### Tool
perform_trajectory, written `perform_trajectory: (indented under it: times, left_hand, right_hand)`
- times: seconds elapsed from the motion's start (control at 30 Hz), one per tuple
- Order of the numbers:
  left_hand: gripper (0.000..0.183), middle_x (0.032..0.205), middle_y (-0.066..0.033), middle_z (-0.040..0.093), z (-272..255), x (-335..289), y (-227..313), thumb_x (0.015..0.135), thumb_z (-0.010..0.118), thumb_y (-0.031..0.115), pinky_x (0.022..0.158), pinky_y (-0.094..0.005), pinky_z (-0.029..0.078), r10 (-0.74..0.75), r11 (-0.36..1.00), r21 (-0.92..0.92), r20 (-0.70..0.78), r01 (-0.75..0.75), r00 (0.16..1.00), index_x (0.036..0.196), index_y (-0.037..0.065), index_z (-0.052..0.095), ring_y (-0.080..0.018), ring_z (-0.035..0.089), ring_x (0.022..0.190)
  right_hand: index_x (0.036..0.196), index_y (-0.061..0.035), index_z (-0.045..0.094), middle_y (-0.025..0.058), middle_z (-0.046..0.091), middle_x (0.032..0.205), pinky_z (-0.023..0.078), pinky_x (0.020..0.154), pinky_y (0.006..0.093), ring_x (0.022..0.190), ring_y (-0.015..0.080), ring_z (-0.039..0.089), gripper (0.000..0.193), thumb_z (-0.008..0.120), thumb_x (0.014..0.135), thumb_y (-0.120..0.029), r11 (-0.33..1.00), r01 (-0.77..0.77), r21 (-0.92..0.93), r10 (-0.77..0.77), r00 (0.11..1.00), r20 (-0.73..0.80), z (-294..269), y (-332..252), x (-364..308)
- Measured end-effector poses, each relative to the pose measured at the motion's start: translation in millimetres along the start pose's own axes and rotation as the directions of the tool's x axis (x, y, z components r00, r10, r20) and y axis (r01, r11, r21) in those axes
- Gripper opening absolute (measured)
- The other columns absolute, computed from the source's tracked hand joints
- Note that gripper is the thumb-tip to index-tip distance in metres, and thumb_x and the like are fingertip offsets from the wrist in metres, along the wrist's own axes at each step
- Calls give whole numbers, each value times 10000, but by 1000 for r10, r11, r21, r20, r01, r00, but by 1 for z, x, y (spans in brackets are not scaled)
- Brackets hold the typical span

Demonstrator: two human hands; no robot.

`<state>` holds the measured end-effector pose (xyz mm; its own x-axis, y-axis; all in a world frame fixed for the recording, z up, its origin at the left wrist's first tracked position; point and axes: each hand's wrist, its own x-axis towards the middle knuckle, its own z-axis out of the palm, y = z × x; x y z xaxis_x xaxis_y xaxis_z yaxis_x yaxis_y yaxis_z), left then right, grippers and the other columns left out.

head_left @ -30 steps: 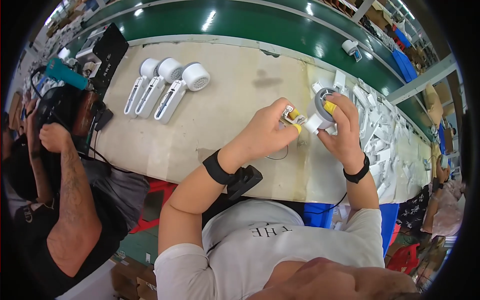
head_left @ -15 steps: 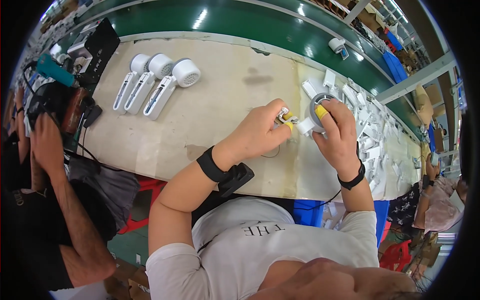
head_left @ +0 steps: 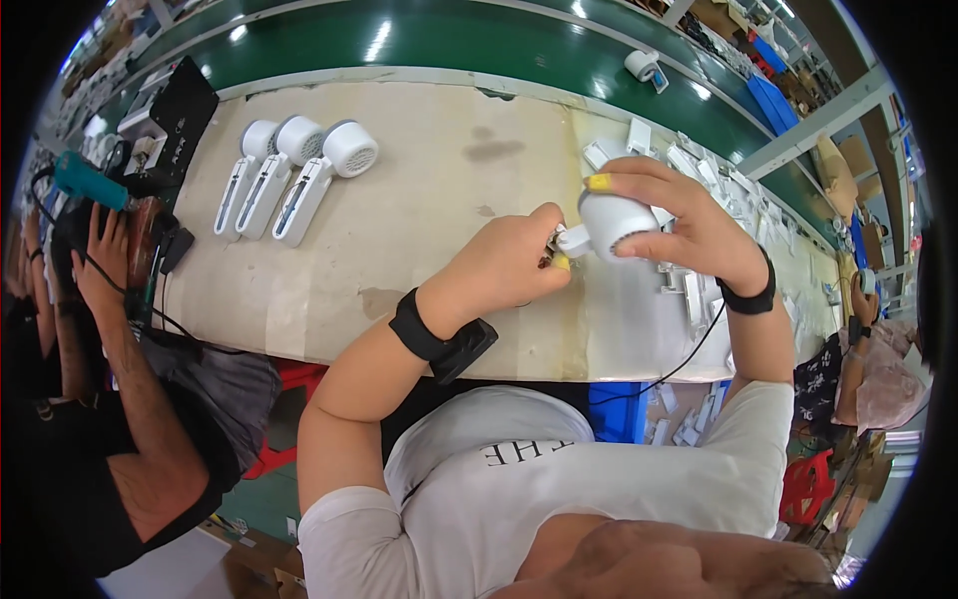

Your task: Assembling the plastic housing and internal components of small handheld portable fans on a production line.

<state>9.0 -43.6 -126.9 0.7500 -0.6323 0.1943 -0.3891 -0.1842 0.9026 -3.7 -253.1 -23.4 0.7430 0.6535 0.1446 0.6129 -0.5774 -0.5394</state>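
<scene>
My right hand (head_left: pixel 699 220) grips a white handheld fan (head_left: pixel 611 222) by its round head, thumb below and fingers above. The fan's short neck points left to my left hand (head_left: pixel 489 265), whose thumb and fingers pinch its handle end; small parts there are mostly hidden by the fingers. Yellow wraps cover a fingertip on each hand. Toward the left of the table, three similar white fans (head_left: pixel 350 150) lie side by side, with grilled heads away from me and slotted handles toward me.
White plastic parts (head_left: pixel 699 290) lie heaped at the right of the table (head_left: pixel 419 150). A green conveyor (head_left: pixel 439 45) runs behind it, carrying another white unit (head_left: pixel 644 68). A blue bin (head_left: pixel 617 411) sits below the front edge. At left are a teal power tool (head_left: pixel 90 180) and a co-worker's hand (head_left: pixel 100 260).
My right hand has turned the fan's head over: its grey ring faced up before, and now the white side shows with the grille toward me. My left hand still pinches the handle end.
</scene>
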Motion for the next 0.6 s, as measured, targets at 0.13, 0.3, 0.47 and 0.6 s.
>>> perform_trajectory:
  times: [0.13,0.3,0.47,0.6]
  left_hand:
    - [275,625,-164,555,1,1,0,715,569,176,523,-359,424,16,997,82,2,-16,1000,883,-8,453,-288,548,552]
    - [248,629,-150,568,-1,1,4,791,542,190,527,-361,433,-60,995,-82,55,65,997,901,-15,454,-255,581,573]
    - [245,805,-92,608,-1,-2,1,891,487,195,632,-302,492,-36,602,-799,-19,7,999,1036,-1,499,-165,598,679]
    - [263,960,-151,622,-19,10,-11,900,471,158,713,-314,495,-18,638,-750,-244,-177,970,1099,-8,519,-178,603,792]
  right_hand:
    - [1170,-48,538,145,493,1191,412,882,349,1048,312,512,501,709,728,-210,999,-32,4,32,998,61,-1,0,8]
    - [1180,-55,537,149,511,1183,420,876,345,1040,302,519,496,696,744,-228,1000,4,-18,-3,1000,23,-1,8,11]
    - [1166,-34,539,134,551,1148,421,872,322,1016,259,540,405,611,815,-224,902,-199,382,254,962,-100,-13,39,0]
    - [1139,-52,550,138,518,1194,365,958,393,1164,329,431,489,673,666,-55,850,-165,-500,206,978,28,-3,87,-49]
